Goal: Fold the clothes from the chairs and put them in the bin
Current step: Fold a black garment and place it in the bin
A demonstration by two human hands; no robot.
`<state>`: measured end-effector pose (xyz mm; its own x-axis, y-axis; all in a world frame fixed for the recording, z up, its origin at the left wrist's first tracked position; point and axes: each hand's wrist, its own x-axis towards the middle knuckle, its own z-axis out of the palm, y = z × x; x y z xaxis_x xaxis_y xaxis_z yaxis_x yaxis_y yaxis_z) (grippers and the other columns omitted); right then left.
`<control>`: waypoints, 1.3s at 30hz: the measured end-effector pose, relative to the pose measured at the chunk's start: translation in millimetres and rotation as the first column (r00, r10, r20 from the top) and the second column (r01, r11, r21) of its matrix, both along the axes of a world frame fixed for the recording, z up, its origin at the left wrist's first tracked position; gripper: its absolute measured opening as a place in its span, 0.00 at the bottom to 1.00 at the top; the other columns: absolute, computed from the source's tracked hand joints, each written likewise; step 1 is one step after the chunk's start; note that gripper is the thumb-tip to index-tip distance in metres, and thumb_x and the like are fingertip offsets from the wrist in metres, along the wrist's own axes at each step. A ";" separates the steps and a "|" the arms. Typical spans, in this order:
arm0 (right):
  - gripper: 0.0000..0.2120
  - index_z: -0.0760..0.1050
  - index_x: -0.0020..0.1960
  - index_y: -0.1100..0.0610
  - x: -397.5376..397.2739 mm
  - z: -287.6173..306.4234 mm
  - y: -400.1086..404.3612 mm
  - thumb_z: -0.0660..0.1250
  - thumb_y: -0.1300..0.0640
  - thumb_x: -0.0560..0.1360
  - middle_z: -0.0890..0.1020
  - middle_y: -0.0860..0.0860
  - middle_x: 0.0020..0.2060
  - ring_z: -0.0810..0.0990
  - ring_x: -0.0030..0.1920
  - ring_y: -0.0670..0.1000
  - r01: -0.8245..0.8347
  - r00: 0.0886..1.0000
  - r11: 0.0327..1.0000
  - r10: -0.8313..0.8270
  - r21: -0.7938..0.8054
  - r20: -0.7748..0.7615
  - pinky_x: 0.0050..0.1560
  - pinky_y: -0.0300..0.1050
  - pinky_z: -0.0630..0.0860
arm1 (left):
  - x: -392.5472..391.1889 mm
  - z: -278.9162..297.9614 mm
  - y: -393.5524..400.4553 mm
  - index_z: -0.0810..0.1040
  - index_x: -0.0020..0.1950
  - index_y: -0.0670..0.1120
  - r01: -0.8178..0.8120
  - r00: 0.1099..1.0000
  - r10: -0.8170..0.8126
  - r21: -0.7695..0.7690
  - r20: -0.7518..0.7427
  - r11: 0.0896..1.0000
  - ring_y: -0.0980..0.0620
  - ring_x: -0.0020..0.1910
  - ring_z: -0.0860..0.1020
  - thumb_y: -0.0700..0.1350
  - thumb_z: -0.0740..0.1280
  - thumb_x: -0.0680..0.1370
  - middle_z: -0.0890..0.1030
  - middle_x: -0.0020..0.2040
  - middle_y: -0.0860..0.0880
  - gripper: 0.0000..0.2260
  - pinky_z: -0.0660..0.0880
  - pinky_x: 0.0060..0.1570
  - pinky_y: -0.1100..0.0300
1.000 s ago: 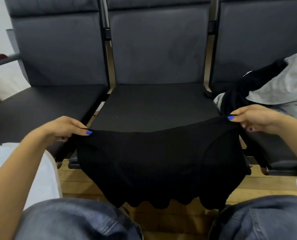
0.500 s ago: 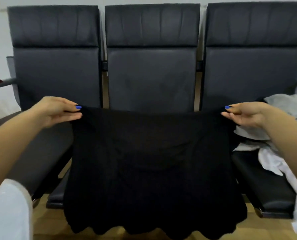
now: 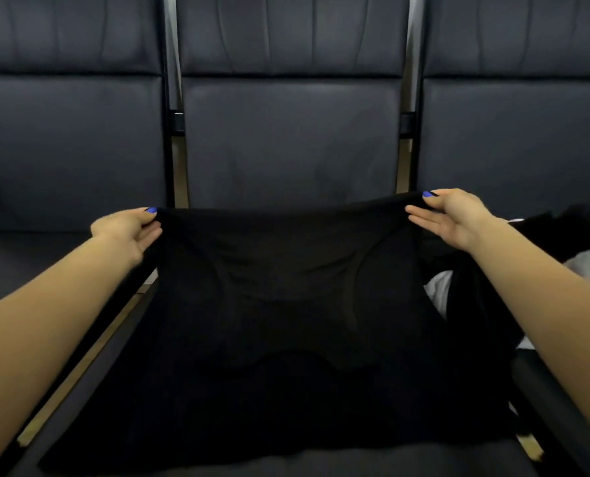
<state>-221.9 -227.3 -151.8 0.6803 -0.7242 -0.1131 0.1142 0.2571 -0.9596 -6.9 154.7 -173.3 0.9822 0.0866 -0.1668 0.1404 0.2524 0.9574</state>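
Black garment (image 3: 286,321) spread over middle chair seat (image 3: 321,463), far corners pinched by left hand (image 3: 128,228) and right hand (image 3: 455,215); more clothes (image 3: 579,242) heaped on right chair.

Garment (image 3: 286,339) spread over mid chair seat (image 3: 321,463), clothes pile (image 3: 582,249) on right chair, hands at far corners

Strip of light wooden floor (image 3: 80,359) showing through the gap between the seats, lower left
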 end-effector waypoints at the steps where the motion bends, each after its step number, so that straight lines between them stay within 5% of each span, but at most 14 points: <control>1: 0.11 0.69 0.46 0.58 2.1 -3.5 -4.5 0.55 0.72 0.79 0.75 0.55 0.48 0.81 0.45 0.57 -0.006 0.999 1.000 0.005 0.015 0.035 0.50 0.52 0.79 | 3.9 -4.5 -2.2 0.76 0.40 0.43 -0.011 1.000 0.010 -0.047 -0.022 0.999 0.52 0.43 0.79 0.34 0.65 0.78 0.78 0.42 0.47 0.08 0.78 0.44 0.61; 10: 0.10 0.72 0.43 0.58 -58.7 -21.7 -16.6 0.60 0.70 0.78 0.78 0.52 0.46 0.85 0.45 0.58 -0.081 0.991 0.997 0.079 0.014 0.110 0.42 0.49 0.83 | -38.1 -16.9 15.7 0.80 0.43 0.42 0.056 0.983 -0.043 -0.070 0.181 0.996 0.52 0.47 0.82 0.33 0.66 0.77 0.81 0.46 0.46 0.06 0.79 0.49 0.60; 13: 0.10 0.74 0.38 0.56 -100.7 -20.8 -6.2 0.71 0.68 0.62 0.81 0.51 0.38 0.85 0.44 0.60 -0.170 0.975 0.985 0.166 0.010 0.148 0.38 0.48 0.83 | -71.5 -18.7 38.9 0.82 0.40 0.43 0.101 0.973 -0.081 -0.081 0.215 0.992 0.53 0.43 0.83 0.33 0.66 0.77 0.84 0.39 0.48 0.09 0.79 0.47 0.61; 15: 0.09 0.75 0.35 0.56 -125.3 -20.9 2.0 0.69 0.67 0.59 0.80 0.51 0.35 0.85 0.44 0.60 -0.211 0.966 0.977 0.211 -0.014 0.148 0.38 0.49 0.83 | -92.2 -22.8 55.7 0.81 0.43 0.43 0.116 0.972 -0.096 -0.082 0.217 0.990 0.53 0.44 0.83 0.34 0.66 0.77 0.84 0.39 0.49 0.07 0.77 0.49 0.60; 17: 0.08 0.74 0.35 0.57 -144.7 -24.0 13.7 0.69 0.68 0.63 0.80 0.51 0.32 0.85 0.41 0.61 -0.232 0.966 0.973 0.233 -0.019 0.112 0.38 0.50 0.83 | -110.4 -30.7 71.1 0.80 0.46 0.43 0.136 0.968 -0.126 -0.032 0.216 0.990 0.53 0.46 0.82 0.34 0.65 0.77 0.83 0.43 0.48 0.06 0.76 0.51 0.59; 20: 0.21 0.70 0.40 0.59 -164.8 -42.3 30.8 0.80 0.65 0.55 0.81 0.55 0.31 0.85 0.39 0.61 -0.246 0.969 0.967 0.245 -0.064 -0.015 0.37 0.48 0.83 | -136.7 -48.7 85.7 0.81 0.47 0.44 0.169 0.959 -0.187 0.099 0.213 0.981 0.53 0.44 0.83 0.34 0.67 0.76 0.84 0.44 0.46 0.07 0.77 0.50 0.61; 22: 0.10 0.70 0.41 0.60 -172.5 -57.9 40.2 0.70 0.71 0.68 0.81 0.57 0.33 0.85 0.37 0.58 -0.221 0.970 0.970 0.207 -0.105 -0.128 0.37 0.44 0.83 | -150.9 -63.0 89.5 0.82 0.44 0.44 0.156 0.945 -0.214 0.237 0.246 0.959 0.54 0.40 0.82 0.33 0.69 0.74 0.83 0.43 0.45 0.07 0.79 0.45 0.67; 25: 0.10 0.71 0.41 0.61 -179.4 -76.8 41.7 0.61 0.74 0.75 0.81 0.59 0.36 0.85 0.40 0.57 -0.171 0.966 0.977 0.142 -0.126 -0.214 0.37 0.42 0.82 | -162.1 -80.0 92.2 0.82 0.42 0.44 0.141 0.909 -0.300 0.464 0.289 0.875 0.62 0.34 0.80 0.32 0.70 0.73 0.83 0.41 0.46 0.08 0.74 0.36 0.77; 29: 0.10 0.70 0.43 0.61 -182.0 -83.5 43.5 0.60 0.74 0.76 0.81 0.60 0.39 0.85 0.41 0.57 -0.134 0.967 0.987 0.110 -0.093 -0.229 0.37 0.42 0.82 | -164.0 -91.6 100.2 0.82 0.42 0.48 0.089 0.852 -0.426 0.719 0.303 0.689 0.63 0.38 0.78 0.32 0.71 0.72 0.82 0.42 0.50 0.10 0.69 0.41 0.81; 34: 0.09 0.70 0.42 0.61 -177.0 -90.2 52.2 0.60 0.73 0.77 0.79 0.60 0.39 0.85 0.36 0.54 -0.145 0.960 0.983 0.113 -0.111 -0.254 0.37 0.41 0.82 | -163.5 -98.9 106.8 0.84 0.51 0.45 -0.038 0.725 -0.622 0.918 0.297 0.395 0.49 0.50 0.81 0.32 0.73 0.71 0.82 0.48 0.50 0.12 0.72 0.56 0.59; 39: 0.09 0.70 0.42 0.60 -175.4 -83.4 60.8 0.61 0.71 0.77 0.79 0.58 0.37 0.84 0.38 0.55 -0.157 0.945 0.976 0.104 -0.152 -0.309 0.38 0.42 0.82 | -165.5 -96.0 127.8 0.84 0.52 0.43 -0.098 0.748 -0.604 0.946 0.275 0.310 0.46 0.50 0.81 0.33 0.72 0.72 0.83 0.52 0.46 0.11 0.72 0.52 0.56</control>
